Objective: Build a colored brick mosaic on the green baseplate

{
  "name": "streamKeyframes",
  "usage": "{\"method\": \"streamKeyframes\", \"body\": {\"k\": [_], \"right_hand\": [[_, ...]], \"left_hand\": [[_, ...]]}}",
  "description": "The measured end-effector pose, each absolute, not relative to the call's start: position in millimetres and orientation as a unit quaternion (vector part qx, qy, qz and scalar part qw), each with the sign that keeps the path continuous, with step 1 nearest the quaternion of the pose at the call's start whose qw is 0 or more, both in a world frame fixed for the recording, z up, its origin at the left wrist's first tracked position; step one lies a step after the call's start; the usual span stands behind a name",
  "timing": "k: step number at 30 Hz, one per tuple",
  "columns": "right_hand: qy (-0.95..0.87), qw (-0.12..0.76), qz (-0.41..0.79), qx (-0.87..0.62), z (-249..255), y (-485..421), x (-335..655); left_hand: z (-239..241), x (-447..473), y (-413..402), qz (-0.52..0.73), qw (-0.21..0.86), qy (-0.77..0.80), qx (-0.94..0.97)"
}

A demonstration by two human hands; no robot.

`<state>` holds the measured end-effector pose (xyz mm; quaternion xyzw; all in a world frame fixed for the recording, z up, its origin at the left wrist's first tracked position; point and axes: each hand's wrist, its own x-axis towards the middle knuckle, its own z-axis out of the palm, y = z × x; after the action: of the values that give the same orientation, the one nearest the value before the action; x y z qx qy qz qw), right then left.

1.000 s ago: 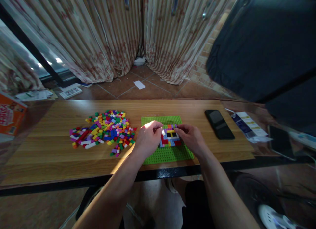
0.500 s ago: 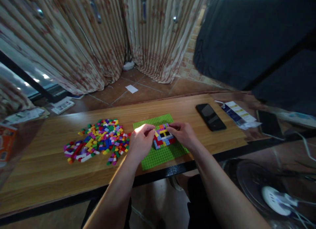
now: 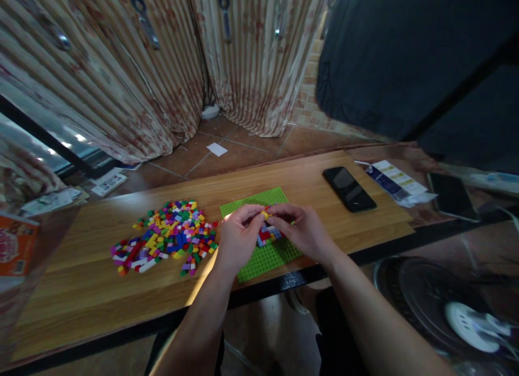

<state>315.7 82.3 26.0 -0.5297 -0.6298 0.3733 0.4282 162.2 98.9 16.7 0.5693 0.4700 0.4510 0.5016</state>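
Note:
A green baseplate (image 3: 259, 257) lies near the wooden table's front edge, with a small block of coloured bricks (image 3: 268, 234) built on it. My left hand (image 3: 237, 238) and my right hand (image 3: 302, 231) meet just above that block. Their fingertips are pinched together on a small yellow brick (image 3: 265, 215). Both hands hide most of the built block. A pile of loose coloured bricks (image 3: 168, 236) lies to the left of the plate.
A black phone (image 3: 349, 189) lies to the right of the plate, then a white and blue leaflet (image 3: 395, 180) and a dark tablet (image 3: 452, 196). An orange box (image 3: 16, 246) stands at the far left. Curtains hang behind; a fan (image 3: 446, 305) sits on the floor.
My hands have come together over the built block and now pinch a small yellow brick between them. The view has shifted a little to the left and down.

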Motion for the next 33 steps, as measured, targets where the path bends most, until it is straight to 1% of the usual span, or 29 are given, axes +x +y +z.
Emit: {"method": "streamKeyframes", "body": {"k": [3, 6, 9, 12, 15, 18, 24, 33], "right_hand": [[-0.637, 0.421, 0.355, -0.539, 26, 84, 320], [-0.618, 0.400, 0.311, -0.600, 25, 86, 332], [-0.609, 0.342, 0.231, -0.677, 24, 86, 343], [-0.626, 0.291, 0.194, -0.697, 24, 85, 348], [-0.631, 0.274, 0.199, -0.698, 23, 84, 345], [-0.625, 0.266, 0.197, -0.706, 23, 85, 339], [-0.626, 0.275, 0.205, -0.701, 21, 86, 336], [-0.601, 0.314, 0.277, -0.681, 11, 89, 342]], "left_hand": [[17, 162, 98, 0.445, 0.490, 0.473, 0.582], [19, 157, 100, 0.446, 0.408, 0.515, 0.608], [21, 150, 103, 0.413, 0.340, 0.580, 0.614], [25, 146, 104, 0.336, 0.334, 0.640, 0.604], [27, 148, 104, 0.275, 0.323, 0.656, 0.624], [26, 152, 103, 0.252, 0.321, 0.647, 0.644], [22, 155, 104, 0.250, 0.344, 0.631, 0.649], [27, 156, 102, 0.248, 0.337, 0.629, 0.655]]}}
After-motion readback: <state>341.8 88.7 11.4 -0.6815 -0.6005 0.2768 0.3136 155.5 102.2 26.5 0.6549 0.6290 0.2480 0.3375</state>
